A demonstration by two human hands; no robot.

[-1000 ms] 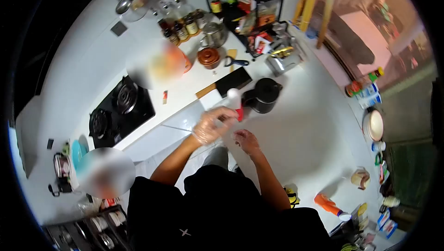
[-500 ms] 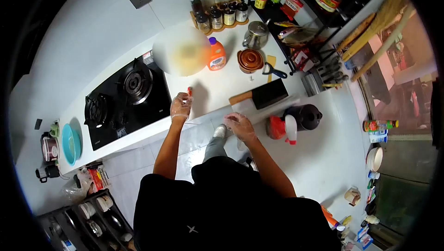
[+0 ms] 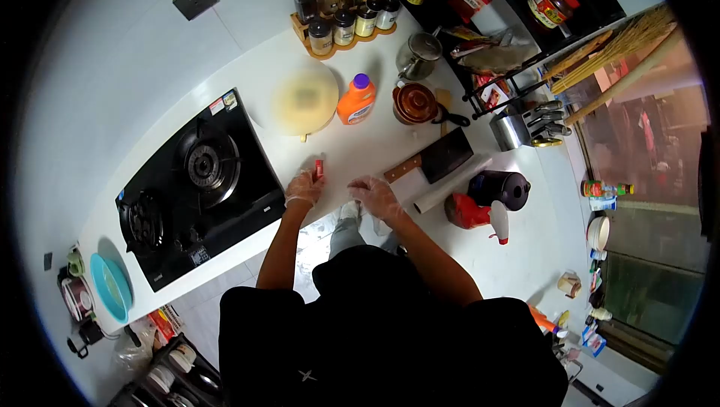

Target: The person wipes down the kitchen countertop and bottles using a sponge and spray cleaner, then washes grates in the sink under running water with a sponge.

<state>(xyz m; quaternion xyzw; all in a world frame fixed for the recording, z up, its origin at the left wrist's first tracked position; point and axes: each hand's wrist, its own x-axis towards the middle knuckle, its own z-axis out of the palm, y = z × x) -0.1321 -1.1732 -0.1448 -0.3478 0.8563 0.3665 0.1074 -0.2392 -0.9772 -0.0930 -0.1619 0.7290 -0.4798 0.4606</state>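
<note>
My left hand (image 3: 304, 186), in a clear plastic glove, is over the counter to the right of the stove. Between its fingers is a small red object (image 3: 319, 168), too small to name exactly. My right hand (image 3: 375, 197), also gloved, hovers near the counter's front edge with its fingers bent and slightly apart; I see nothing in it. Close to that hand lies a cleaver (image 3: 446, 155) with a wooden handle (image 3: 403, 169). Beyond my left hand stand an orange bottle with a purple cap (image 3: 356, 99) and a pale round thing (image 3: 304, 99), blurred in the middle.
A black gas stove (image 3: 202, 182) is on the left, with a turquoise basin (image 3: 111, 287) past it. Spice jars stand in a wooden rack (image 3: 341, 48). A brown lidded pot (image 3: 415, 103), a metal kettle (image 3: 420, 54), a red spray bottle (image 3: 469, 212) and a knife block (image 3: 511, 131) are rightward.
The view has shifted closer to the counter. My left hand still holds the red object, and my right hand has come nearer to it, over the counter edge.
</note>
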